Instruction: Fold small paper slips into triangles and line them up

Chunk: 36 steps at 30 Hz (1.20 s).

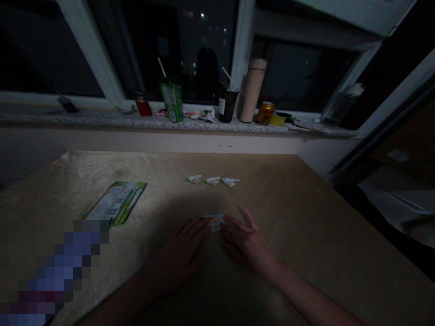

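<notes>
A small printed packet, pale with green and orange marks, lies flat on the brown table between my hands. My left hand rests over its left side with fingers stretched out. On its right edge lie the fingertips of my right hand, the fingers extended and one raised. Beyond them, three small folded triangular packets sit in a row. A larger green and white printed pouch lies to the left. Dim light blurs the fingertips, and part of the packet is hidden under them.
Along the granite windowsill stand a red jar, a green cup with a straw, a dark drink cup, a pink flask and an orange can. A pixelated patch covers the lower left.
</notes>
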Available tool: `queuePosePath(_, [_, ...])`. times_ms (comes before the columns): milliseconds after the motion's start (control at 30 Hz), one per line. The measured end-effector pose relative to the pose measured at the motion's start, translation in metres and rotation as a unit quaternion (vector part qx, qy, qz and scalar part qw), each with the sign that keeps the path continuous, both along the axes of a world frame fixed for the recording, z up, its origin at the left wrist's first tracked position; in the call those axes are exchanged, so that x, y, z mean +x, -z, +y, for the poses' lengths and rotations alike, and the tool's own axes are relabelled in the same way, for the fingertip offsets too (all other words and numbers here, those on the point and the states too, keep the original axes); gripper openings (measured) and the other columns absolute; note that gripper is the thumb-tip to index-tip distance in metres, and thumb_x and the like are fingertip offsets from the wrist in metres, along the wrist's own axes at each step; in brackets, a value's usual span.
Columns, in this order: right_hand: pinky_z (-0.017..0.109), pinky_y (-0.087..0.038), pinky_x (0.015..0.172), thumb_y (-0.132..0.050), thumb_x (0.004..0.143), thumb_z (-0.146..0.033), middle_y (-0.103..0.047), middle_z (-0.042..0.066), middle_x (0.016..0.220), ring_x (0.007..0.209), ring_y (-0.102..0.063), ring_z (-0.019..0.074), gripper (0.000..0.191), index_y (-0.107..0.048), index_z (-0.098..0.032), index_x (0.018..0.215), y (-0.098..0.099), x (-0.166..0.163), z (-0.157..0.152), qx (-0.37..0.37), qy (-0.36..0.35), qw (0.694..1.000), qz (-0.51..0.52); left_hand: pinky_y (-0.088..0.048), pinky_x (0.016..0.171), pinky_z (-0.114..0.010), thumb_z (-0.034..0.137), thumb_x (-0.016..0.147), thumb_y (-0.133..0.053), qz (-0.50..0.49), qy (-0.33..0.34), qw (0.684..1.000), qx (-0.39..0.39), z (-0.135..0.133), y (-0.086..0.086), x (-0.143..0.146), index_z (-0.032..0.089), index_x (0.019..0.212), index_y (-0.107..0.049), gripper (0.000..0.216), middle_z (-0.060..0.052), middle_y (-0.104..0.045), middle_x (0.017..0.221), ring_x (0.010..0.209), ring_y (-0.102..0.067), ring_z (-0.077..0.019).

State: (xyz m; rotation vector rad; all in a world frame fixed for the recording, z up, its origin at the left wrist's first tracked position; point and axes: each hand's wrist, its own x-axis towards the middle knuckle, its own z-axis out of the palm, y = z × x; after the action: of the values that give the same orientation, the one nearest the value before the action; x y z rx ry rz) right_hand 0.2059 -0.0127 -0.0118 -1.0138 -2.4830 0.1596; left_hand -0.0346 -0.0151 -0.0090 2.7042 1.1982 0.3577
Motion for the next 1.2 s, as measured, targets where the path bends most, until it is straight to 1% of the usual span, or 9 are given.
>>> queuePosePath(133, [0.055, -0.005, 0.113, -0.046, 0.092, -0.026, -0.060, 0.004, 0.124, 0.124, -0.046, 0.0217, 0.034, -0.053, -0.021, 0.125, 0.002, 0.001, 0.001, -0.013, -0.014, 1.000, -0.004, -0.034, 0.102, -0.045, 0.035, 0.090, -0.049, -0.061, -0.114, 0.991, 0.037, 0.015, 0.007, 0.003, 0.016, 0.133, -0.038, 0.047, -0.012, -0.047, 0.134, 0.123, -0.043, -0.0275])
queuePosePath(333, [0.051, -0.014, 0.113, -0.047, 0.092, -0.027, -0.056, 0.006, 0.130, 0.123, -0.046, 0.0207, 0.037, -0.050, -0.020, 0.128, 0.001, -0.001, 0.002, -0.008, -0.022, 1.000, -0.002, -0.044, 0.093, -0.042, 0.027, 0.089, -0.051, -0.104, -0.127, 0.986, 0.000, 0.022, 0.007, 0.001, 0.020, 0.121, -0.048, 0.033, -0.007, -0.058, 0.117, 0.106, -0.055, -0.0244])
queuePosePath(467, [0.048, -0.029, 0.107, -0.047, 0.091, -0.023, -0.058, 0.007, 0.127, 0.116, -0.052, 0.0206, 0.035, -0.052, -0.021, 0.126, -0.001, -0.004, 0.000, 0.014, -0.008, 1.000, 0.018, -0.045, 0.093, -0.038, 0.020, 0.089, -0.046, -0.126, -0.087, 0.988, -0.017, 0.016, 0.003, 0.002, 0.023, 0.121, -0.049, 0.032, -0.004, -0.057, 0.119, 0.107, -0.055, -0.0211])
queuePosePath(600, [0.037, -0.046, 0.082, -0.046, 0.091, -0.021, -0.054, 0.012, 0.130, 0.098, -0.058, 0.0213, 0.035, -0.053, -0.020, 0.125, 0.000, -0.008, -0.003, 0.046, 0.016, 0.999, 0.023, -0.045, 0.093, -0.036, 0.014, 0.091, -0.038, -0.110, -0.014, 0.994, 0.014, 0.009, 0.001, 0.005, 0.026, 0.115, -0.055, 0.033, -0.002, -0.058, 0.119, 0.107, -0.055, -0.0197])
queuePosePath(767, [0.036, -0.043, 0.075, -0.043, 0.093, -0.023, -0.060, 0.009, 0.122, 0.085, -0.059, 0.0212, 0.034, -0.052, -0.020, 0.125, 0.001, -0.010, -0.006, 0.095, 0.019, 0.995, -0.019, -0.046, 0.092, -0.035, 0.015, 0.093, -0.035, -0.081, 0.033, 0.994, 0.067, 0.006, -0.001, 0.007, 0.023, 0.113, -0.057, 0.031, -0.003, -0.061, 0.115, 0.106, -0.054, -0.0193])
queuePosePath(900, [0.036, -0.042, 0.079, -0.041, 0.094, -0.021, -0.063, 0.008, 0.118, 0.089, -0.058, 0.0205, 0.036, -0.047, -0.020, 0.129, 0.005, -0.009, -0.006, 0.105, 0.009, 0.994, -0.018, -0.044, 0.094, -0.032, 0.016, 0.095, -0.034, -0.059, 0.039, 0.995, 0.064, 0.000, -0.008, 0.011, 0.024, 0.115, -0.055, 0.030, -0.001, -0.063, 0.111, 0.101, -0.057, -0.0169])
queuePosePath(967, [0.035, -0.042, 0.081, -0.040, 0.094, -0.019, -0.065, 0.007, 0.113, 0.090, -0.058, 0.0191, 0.035, -0.048, -0.021, 0.129, 0.007, -0.008, -0.006, 0.098, 0.003, 0.995, -0.013, -0.041, 0.096, -0.034, 0.017, 0.094, -0.038, -0.044, 0.073, 0.995, 0.056, -0.003, -0.013, 0.014, 0.025, 0.114, -0.055, 0.028, -0.001, -0.063, 0.110, 0.100, -0.057, -0.0170])
queuePosePath(1067, [0.033, -0.045, 0.078, -0.042, 0.093, -0.019, -0.067, 0.007, 0.104, 0.087, -0.060, 0.0186, 0.029, -0.057, -0.021, 0.118, 0.010, -0.008, -0.004, 0.090, -0.002, 0.996, 0.000, -0.038, 0.100, -0.037, 0.019, 0.092, -0.042, -0.030, 0.120, 0.991, 0.047, -0.009, -0.019, 0.017, 0.026, 0.119, -0.051, 0.029, -0.002, -0.063, 0.110, 0.102, -0.057, -0.0182])
queuePosePath(1200, [0.032, -0.049, 0.078, -0.047, 0.089, -0.018, -0.067, 0.009, 0.102, 0.090, -0.061, 0.0195, 0.023, -0.062, -0.020, 0.106, 0.010, -0.005, -0.001, 0.077, -0.006, 0.996, 0.053, -0.039, 0.097, -0.036, 0.021, 0.093, -0.042, -0.020, 0.125, 0.991, 0.031, -0.008, -0.018, 0.013, 0.024, 0.121, -0.049, 0.029, -0.003, -0.062, 0.113, 0.103, -0.056, -0.0188])
